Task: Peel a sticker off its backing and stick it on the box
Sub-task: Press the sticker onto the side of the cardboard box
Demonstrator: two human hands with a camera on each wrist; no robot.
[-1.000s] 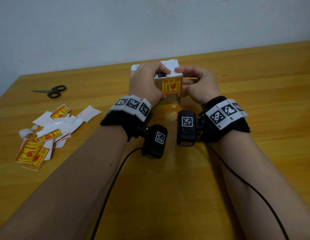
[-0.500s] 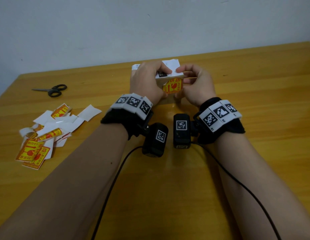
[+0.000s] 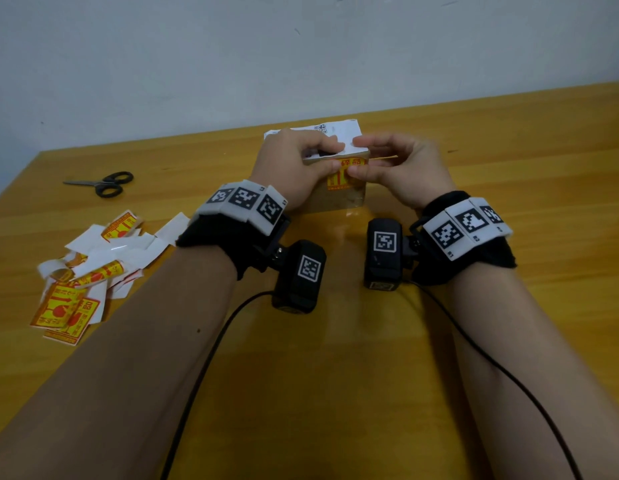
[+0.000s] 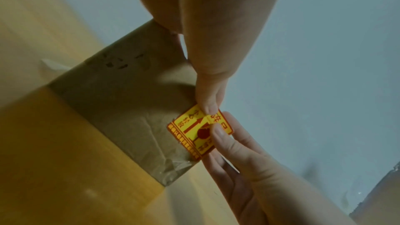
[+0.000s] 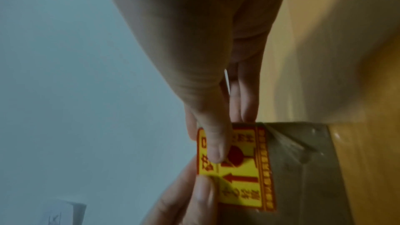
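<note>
A small brown cardboard box (image 3: 339,200) stands at the table's middle, with a white label on its top. A yellow and red sticker (image 3: 337,180) lies on its near face at the upper edge; its top strip reaches past that edge (image 4: 223,124). My left hand (image 3: 294,168) grips the box, fingers curled over the top, thumb (image 4: 207,103) on the sticker's upper left corner. My right hand (image 3: 394,164) pinches the sticker's upper right part: thumb (image 5: 216,148) on its face, fingers behind the box's edge. In the right wrist view the sticker (image 5: 244,182) lies flat lower down.
Black scissors (image 3: 104,183) lie at the far left of the wooden table (image 3: 509,150). A loose pile of stickers and white backing scraps (image 3: 90,268) sits at the left near my forearm. A pale wall runs behind the table.
My right hand has slid left onto the box, and its thumb now covers part of the sticker. The left thumb has come down onto the sticker's top edge.
</note>
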